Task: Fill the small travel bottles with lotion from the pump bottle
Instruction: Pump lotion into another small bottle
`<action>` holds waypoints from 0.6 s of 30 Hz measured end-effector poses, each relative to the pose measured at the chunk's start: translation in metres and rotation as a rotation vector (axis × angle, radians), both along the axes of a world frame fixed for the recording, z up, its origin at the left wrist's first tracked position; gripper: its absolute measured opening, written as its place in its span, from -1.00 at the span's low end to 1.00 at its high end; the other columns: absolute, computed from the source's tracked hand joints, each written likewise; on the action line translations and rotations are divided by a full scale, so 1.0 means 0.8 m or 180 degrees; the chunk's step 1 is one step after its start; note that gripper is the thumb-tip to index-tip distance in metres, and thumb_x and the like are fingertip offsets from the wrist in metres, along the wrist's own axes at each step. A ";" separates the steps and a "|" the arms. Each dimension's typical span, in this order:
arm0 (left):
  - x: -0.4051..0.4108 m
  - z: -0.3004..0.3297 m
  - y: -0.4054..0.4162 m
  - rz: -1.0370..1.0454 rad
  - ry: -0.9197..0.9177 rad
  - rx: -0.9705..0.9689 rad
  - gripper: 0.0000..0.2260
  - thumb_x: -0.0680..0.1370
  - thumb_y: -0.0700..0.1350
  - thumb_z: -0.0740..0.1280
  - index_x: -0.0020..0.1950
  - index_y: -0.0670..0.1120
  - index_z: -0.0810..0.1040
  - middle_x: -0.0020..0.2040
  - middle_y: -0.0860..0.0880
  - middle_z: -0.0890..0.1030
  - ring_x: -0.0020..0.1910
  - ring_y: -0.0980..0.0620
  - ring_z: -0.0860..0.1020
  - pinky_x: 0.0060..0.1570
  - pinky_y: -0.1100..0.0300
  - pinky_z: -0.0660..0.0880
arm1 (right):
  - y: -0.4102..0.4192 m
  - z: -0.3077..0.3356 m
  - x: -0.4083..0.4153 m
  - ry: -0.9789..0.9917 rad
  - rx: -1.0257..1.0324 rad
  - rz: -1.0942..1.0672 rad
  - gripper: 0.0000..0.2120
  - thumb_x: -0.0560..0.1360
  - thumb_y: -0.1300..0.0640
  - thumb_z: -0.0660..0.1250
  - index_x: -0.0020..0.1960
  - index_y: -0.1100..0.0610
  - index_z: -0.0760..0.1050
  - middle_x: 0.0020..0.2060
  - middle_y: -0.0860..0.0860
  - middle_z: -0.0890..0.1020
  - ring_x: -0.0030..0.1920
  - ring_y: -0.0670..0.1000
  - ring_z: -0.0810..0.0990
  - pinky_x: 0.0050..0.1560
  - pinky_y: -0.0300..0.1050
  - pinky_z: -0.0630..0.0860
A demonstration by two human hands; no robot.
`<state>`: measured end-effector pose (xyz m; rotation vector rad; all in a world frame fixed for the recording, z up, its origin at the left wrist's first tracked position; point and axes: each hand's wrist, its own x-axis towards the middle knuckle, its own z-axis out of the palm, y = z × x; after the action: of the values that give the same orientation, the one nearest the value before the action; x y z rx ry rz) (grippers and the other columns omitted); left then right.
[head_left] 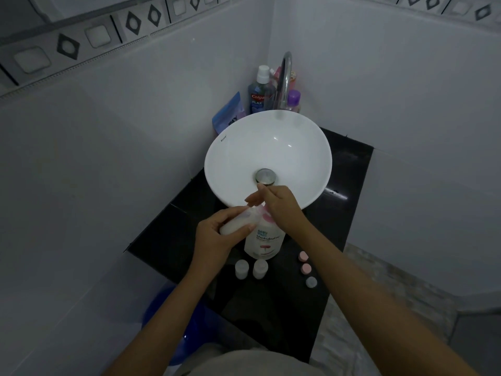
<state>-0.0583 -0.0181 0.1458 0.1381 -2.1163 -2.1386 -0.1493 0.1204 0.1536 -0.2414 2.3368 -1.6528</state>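
A white pump bottle (264,244) with a pink pump head stands on the black counter (339,213) in front of the sink. My left hand (214,237) grips a small translucent travel bottle (235,223), tilted with its mouth toward the pump spout. My right hand (279,206) rests on top of the pump head, fingers extended over it. Two more small travel bottles (241,269) (260,268) stand uncapped in front of the pump bottle. Three loose caps lie to the right: two pink (303,257) (305,268) and one grey (311,281).
A white bowl sink (233,147) with a metal drain fills the counter's back. Behind it stand a chrome faucet (286,77), a blue mouthwash bottle (259,96), a purple-capped bottle (293,100) and a blue pouch (227,115). A blue bucket (173,316) sits on the floor at left.
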 end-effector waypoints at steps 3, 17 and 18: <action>0.000 0.008 0.000 -0.0029 0.0026 0.0042 -0.72 0.40 -0.31 0.46 0.05 -0.04 0.63 -0.02 0.07 0.68 0.01 0.16 0.63 -0.08 0.36 0.53 | 0.002 0.012 -0.002 0.0008 0.0035 0.0115 -0.62 0.61 0.06 0.11 -0.13 0.17 0.65 -0.29 -0.03 0.67 -0.15 -0.08 0.62 -0.06 -0.26 0.47; -0.003 0.002 -0.001 -0.0051 -0.0014 0.0086 -0.72 0.40 -0.31 0.45 0.08 -0.07 0.63 0.02 0.02 0.68 0.04 0.13 0.63 -0.06 0.34 0.54 | 0.000 0.004 0.001 0.0014 -0.0171 -0.0074 -0.60 0.62 0.07 0.09 -0.16 0.17 0.64 -0.31 -0.01 0.66 -0.16 -0.02 0.60 -0.10 -0.25 0.46; -0.003 -0.001 -0.001 -0.0052 -0.0030 0.0055 -0.72 0.40 -0.30 0.46 0.08 -0.08 0.63 0.02 0.01 0.68 0.04 0.12 0.63 -0.04 0.32 0.55 | 0.000 0.001 0.001 0.0011 -0.0136 -0.0086 -0.60 0.62 0.07 0.09 -0.17 0.16 0.64 -0.31 -0.01 0.66 -0.15 -0.01 0.60 -0.10 -0.23 0.45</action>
<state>-0.0609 -0.0188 0.1452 0.1331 -2.1118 -2.1700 -0.1485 0.1202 0.1546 -0.2224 2.3188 -1.7177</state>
